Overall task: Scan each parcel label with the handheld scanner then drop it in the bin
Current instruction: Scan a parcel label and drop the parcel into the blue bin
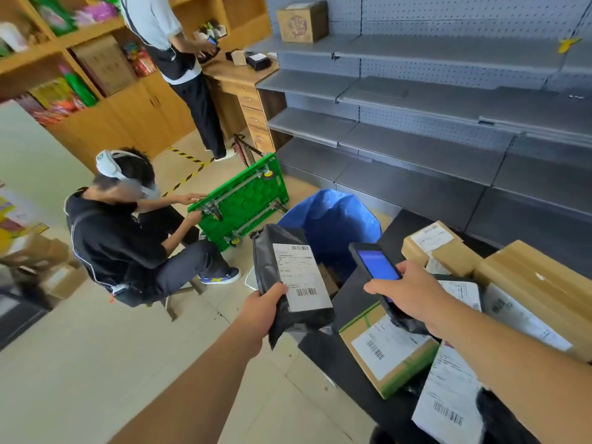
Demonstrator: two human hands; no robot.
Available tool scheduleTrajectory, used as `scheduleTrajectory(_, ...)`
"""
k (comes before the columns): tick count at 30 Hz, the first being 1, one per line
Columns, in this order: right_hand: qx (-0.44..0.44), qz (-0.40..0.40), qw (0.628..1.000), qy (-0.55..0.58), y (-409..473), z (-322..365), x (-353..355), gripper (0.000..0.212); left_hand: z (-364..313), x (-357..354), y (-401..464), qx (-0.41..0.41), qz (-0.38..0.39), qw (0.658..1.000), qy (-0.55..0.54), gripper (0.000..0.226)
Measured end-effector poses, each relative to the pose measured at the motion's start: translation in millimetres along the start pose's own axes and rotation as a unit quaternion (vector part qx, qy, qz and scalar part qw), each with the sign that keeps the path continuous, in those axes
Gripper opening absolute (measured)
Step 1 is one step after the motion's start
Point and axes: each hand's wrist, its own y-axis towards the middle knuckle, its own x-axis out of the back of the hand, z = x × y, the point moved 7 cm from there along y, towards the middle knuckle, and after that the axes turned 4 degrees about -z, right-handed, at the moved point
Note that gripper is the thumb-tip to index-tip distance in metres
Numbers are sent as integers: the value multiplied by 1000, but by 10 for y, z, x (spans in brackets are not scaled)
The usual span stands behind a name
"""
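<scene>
Parcel (288, 277) gripped upright by left hand (261, 310), right hand (403, 291) beside it clasping scanner (373, 264)

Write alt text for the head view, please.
A left hand holds up a black parcel with its label facing the camera, while the right hand holds a handheld scanner beside it, above a blue bin. More labelled boxes lie at right.
</scene>
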Motion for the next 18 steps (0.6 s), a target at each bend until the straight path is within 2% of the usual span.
scheduleTrajectory(6,-29,-7,1000,5,330,107,88,56,-202,-32,418,25,-11,999,32,28)
scheduleTrajectory(11,-61,-27,998,22,572,148,116,52,-374,-161,878,38,22,996,73,32)
scheduleTrajectory(16,-111,-76,990,38,844,220,9,54,-515,-235,1544,62,52,989,122,72)
scheduleTrajectory(18,-134,-99,985,51,928,292,-80,55,-608,-245,1802,64,63,984,154,69)
